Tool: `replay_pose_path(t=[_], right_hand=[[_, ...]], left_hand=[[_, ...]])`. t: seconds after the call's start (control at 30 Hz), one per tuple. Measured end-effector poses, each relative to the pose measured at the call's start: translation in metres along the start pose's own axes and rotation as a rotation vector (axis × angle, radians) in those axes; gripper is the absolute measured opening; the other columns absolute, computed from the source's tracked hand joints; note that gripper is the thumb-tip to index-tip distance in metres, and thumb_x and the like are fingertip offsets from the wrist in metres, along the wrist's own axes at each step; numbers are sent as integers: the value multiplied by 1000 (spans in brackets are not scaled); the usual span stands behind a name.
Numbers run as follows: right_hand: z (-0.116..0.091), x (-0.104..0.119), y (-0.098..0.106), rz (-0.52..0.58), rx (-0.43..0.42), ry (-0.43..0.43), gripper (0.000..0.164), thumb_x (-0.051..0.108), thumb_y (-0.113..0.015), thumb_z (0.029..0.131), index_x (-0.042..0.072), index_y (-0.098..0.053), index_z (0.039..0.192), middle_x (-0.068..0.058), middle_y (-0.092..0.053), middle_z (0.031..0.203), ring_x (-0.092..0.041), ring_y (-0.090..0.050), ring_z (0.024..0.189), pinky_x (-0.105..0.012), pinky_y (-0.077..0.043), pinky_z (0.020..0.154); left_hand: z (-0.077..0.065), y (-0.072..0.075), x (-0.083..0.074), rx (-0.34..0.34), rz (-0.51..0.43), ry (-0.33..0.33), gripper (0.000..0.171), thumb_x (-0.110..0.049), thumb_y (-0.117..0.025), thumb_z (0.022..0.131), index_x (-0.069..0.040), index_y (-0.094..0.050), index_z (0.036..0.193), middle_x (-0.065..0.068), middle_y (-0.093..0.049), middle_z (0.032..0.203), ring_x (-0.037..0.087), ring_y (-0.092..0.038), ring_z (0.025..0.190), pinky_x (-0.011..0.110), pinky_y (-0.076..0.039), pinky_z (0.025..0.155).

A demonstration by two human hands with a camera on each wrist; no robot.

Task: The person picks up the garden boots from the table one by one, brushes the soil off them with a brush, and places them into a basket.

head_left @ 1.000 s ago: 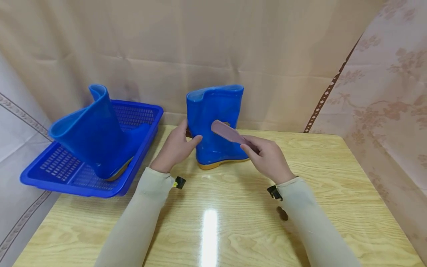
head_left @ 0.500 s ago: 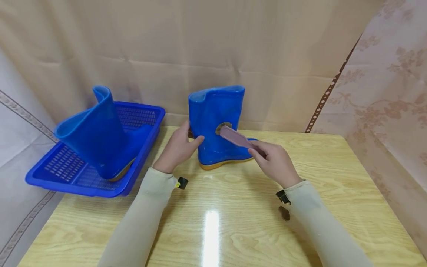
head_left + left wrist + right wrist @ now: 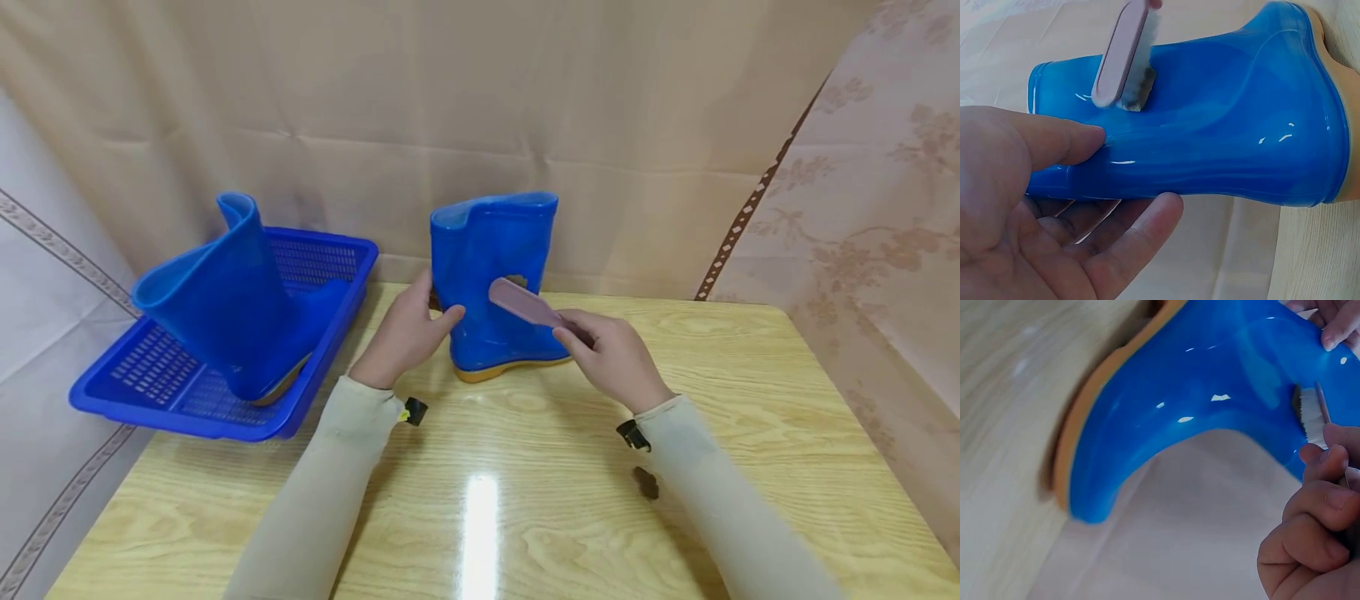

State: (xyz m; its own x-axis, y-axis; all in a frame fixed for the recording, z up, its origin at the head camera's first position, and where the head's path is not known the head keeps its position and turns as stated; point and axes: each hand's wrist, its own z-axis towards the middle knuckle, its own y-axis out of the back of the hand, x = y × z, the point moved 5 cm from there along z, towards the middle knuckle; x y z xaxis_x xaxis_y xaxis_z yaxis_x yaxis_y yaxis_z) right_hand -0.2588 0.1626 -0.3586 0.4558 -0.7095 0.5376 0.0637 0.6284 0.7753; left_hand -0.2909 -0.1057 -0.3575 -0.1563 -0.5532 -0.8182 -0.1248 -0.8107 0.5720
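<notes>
A blue rain boot point(image 3: 487, 250) with a tan sole stands upright on the table, toe pointing right. My left hand point(image 3: 408, 329) steadies its shaft from the left, thumb on the near side and fingers round the back edge, as the left wrist view also shows. In my right hand point(image 3: 611, 354) is a mauve scrub brush point(image 3: 525, 302), gripped by its handle. Its white bristles point(image 3: 1313, 415) face the shaft, right at a brown patch point(image 3: 1140, 90) on the boot. The brush head partly hides that patch in the head view.
At the left, a blue plastic basket point(image 3: 180, 429) holds a second blue boot point(image 3: 232, 308), leaning. A dark brown spot point(image 3: 645, 482) lies on the wooden table point(image 3: 555, 517) near the right wrist. A beige curtain point(image 3: 360, 108) hangs behind the table.
The brush slid down and right along the boot, then back up and left over the brown patch. My left hand has kept its place on the shaft.
</notes>
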Motion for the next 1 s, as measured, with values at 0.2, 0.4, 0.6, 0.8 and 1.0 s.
replay_pose_path(t=[0.2, 0.4, 0.6, 0.8, 1.0], right_hand=[[-11, -9, 3, -33, 21, -2, 32, 26, -62, 106, 10, -71, 132, 2, -59, 70, -14, -46, 55, -27, -36, 49], [-8, 4, 6, -39, -1, 53, 32, 24, -64, 104, 11, -70, 133, 3, -59, 70, -13, -46, 54, -27, -36, 49], [2, 11, 4, -43, 34, 41, 34, 25, -64, 105, 10, -69, 135, 1, -61, 72, -14, -48, 55, -28, -37, 49], [-6, -4, 6, -29, 26, -19, 30, 23, -62, 105, 10, -70, 131, 1, -59, 70, -14, -46, 53, -27, -35, 48], [-14, -5, 8, -31, 3, 5, 29, 23, -63, 105, 9, -71, 129, 3, -58, 69, -12, -44, 53, -26, -34, 48]], left_hand=[[0, -1, 1, 1, -3, 6, 60, -30, -62, 105, -17, -33, 157, 8, -58, 141, 27, -58, 123, 52, -49, 107], [1, -3, 0, 7, 2, -14, 59, -31, -61, 106, -15, -33, 156, 8, -59, 139, 27, -58, 122, 52, -49, 107], [1, -3, -1, 6, 7, -11, 59, -30, -61, 105, -15, -34, 155, 8, -59, 139, 27, -58, 122, 51, -49, 106], [1, -3, -2, 10, -1, -10, 58, -31, -62, 105, -14, -35, 154, 9, -59, 138, 27, -58, 121, 51, -49, 106], [0, -1, 1, 3, 1, 4, 61, -31, -61, 106, -16, -32, 157, 9, -57, 142, 27, -57, 124, 52, -49, 107]])
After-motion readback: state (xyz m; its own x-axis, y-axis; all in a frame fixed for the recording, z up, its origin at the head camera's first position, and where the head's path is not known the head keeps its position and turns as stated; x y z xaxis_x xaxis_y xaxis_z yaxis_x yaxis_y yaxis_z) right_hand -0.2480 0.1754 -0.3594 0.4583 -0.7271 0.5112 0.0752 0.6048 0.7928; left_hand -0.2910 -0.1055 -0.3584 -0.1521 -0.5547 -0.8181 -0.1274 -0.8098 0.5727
